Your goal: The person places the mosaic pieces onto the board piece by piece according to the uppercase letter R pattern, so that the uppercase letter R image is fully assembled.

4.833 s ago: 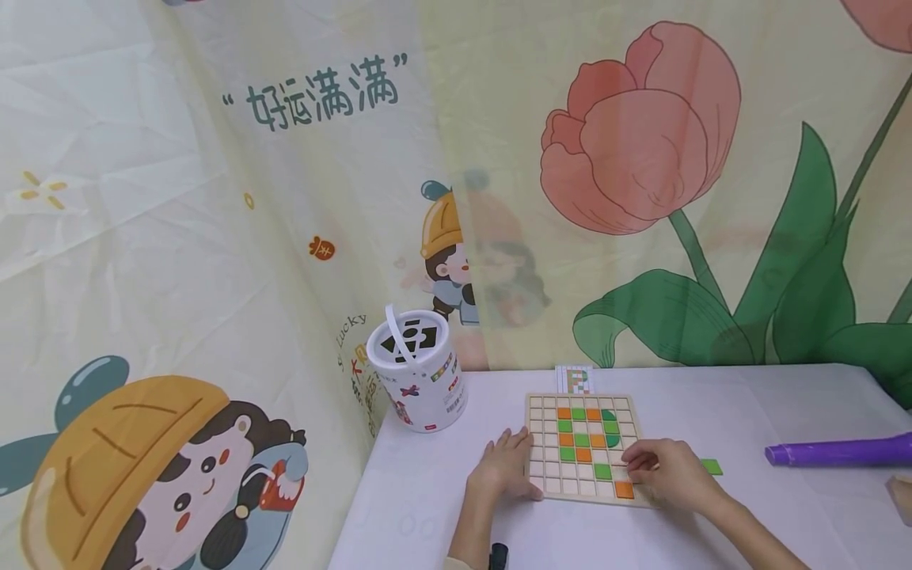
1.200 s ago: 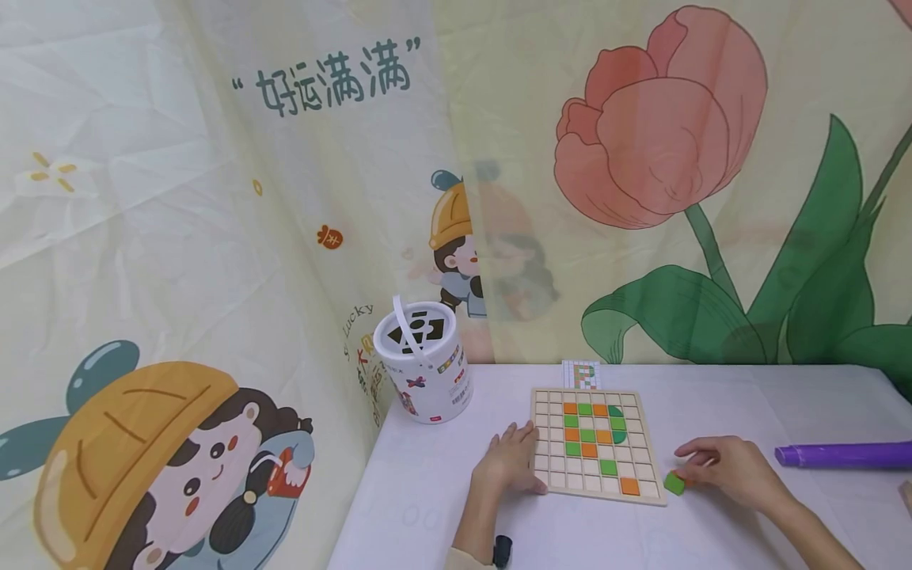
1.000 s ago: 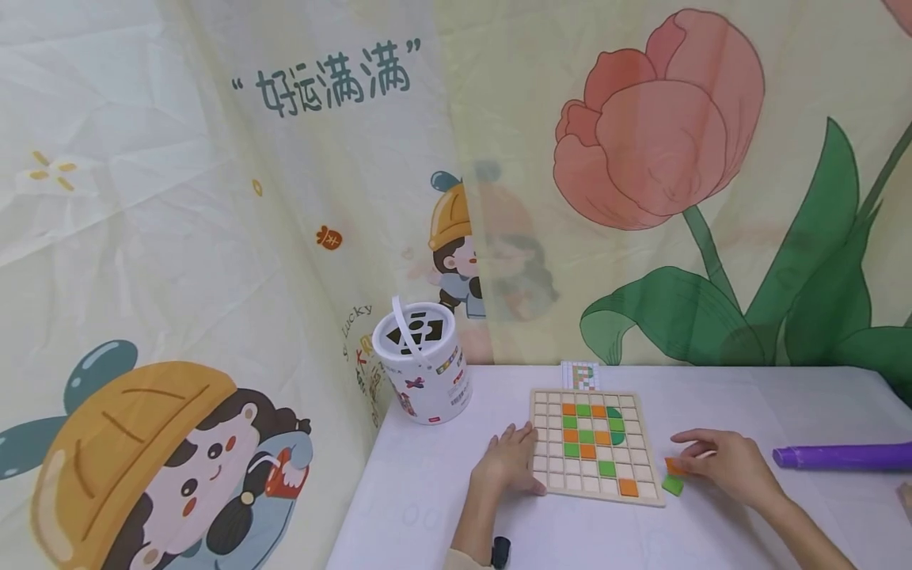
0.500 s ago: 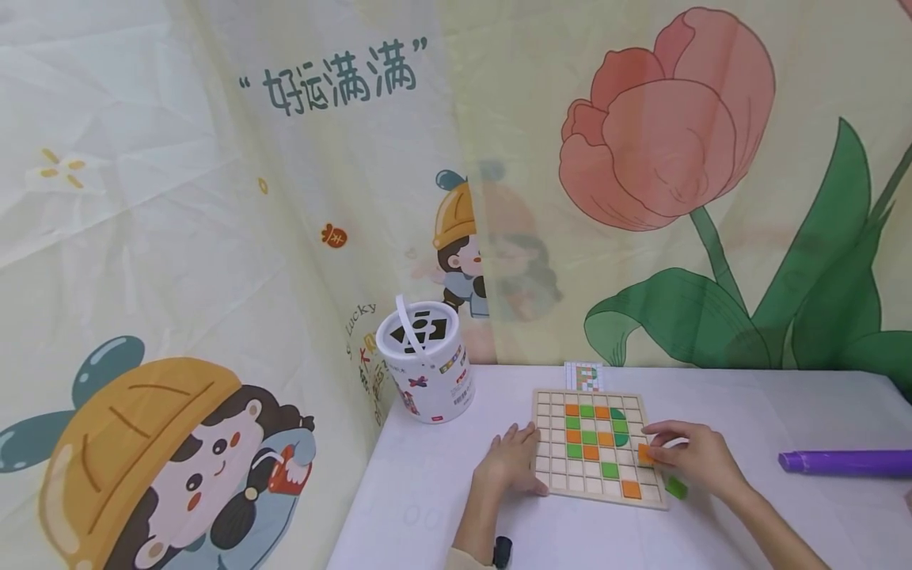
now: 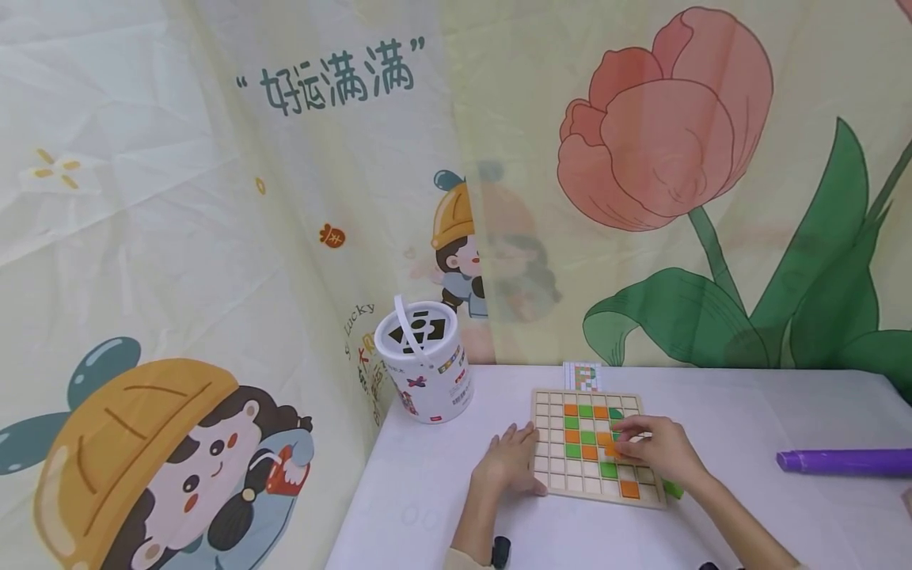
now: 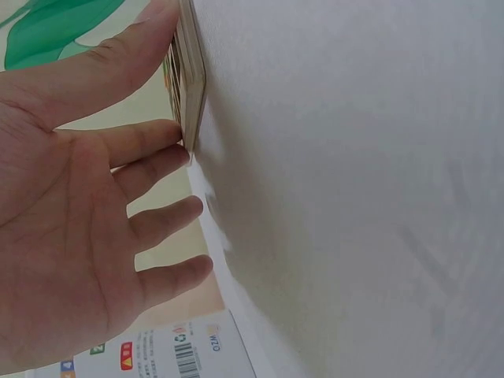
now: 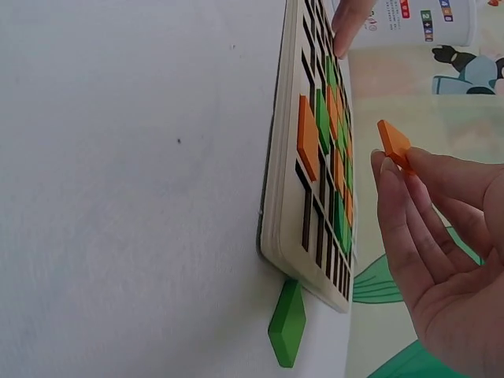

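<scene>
A square wooden grid board (image 5: 559,481) lies on the white table, with orange and green tiles set in several of its cells. My left hand (image 5: 504,463) rests at the board's left edge; in the left wrist view its fingers are extended, with thumb and fingertips against the rim. Above the right half of the grid, my right hand (image 5: 663,450) pinches an orange square tile (image 7: 394,145) between thumb and fingers, held clear of the board in the right wrist view. Beside the board's right edge lies a loose green tile (image 7: 287,324), partly hidden by the right hand in the head view.
Behind the board is a small pattern card (image 5: 583,377) with a coloured letter-like figure. A white lidded bucket (image 5: 431,384) with a handle stands at the back left. Far right lies a purple tube-shaped object (image 5: 841,461). Printed curtains hang behind the table.
My right hand has picked up the orange tile from beside the board's right edge and carried it left over the grid. The left hand has stayed at the board's left edge.
</scene>
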The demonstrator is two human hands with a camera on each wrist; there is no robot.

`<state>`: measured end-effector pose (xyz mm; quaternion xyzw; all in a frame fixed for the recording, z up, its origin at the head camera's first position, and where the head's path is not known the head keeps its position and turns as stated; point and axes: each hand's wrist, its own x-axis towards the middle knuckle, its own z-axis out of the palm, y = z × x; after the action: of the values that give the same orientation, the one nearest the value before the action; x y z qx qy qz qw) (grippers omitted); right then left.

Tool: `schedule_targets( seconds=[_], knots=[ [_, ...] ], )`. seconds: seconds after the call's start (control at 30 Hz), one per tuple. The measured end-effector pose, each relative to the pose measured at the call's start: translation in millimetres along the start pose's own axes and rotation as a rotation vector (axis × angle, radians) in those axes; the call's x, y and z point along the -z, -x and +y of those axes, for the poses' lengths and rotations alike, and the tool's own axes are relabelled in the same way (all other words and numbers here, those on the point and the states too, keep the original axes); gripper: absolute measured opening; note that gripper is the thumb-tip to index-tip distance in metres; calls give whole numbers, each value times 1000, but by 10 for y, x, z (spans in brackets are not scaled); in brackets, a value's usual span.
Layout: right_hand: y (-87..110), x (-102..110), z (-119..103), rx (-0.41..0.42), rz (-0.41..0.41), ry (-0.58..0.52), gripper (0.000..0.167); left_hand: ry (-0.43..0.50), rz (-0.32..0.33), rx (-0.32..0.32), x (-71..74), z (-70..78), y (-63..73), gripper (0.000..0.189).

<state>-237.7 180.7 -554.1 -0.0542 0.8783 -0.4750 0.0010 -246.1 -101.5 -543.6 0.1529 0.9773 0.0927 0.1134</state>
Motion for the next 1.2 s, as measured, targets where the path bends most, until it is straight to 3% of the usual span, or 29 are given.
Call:
schedule_targets(
  seconds=[0.33, 0.63, 1.2],
  knots=[
    [-49, -235, -73, 0, 5, -33, 24, -6, 3, -4, 19, 9, 7, 99],
    [-73, -487, -128, -12, -9, -139, 27, 9, -21, -2, 27, -2, -4, 100],
    [-92, -685, -226, 48, 0, 123, 22, 22, -29, -2, 20, -22, 0, 98]
  ],
)
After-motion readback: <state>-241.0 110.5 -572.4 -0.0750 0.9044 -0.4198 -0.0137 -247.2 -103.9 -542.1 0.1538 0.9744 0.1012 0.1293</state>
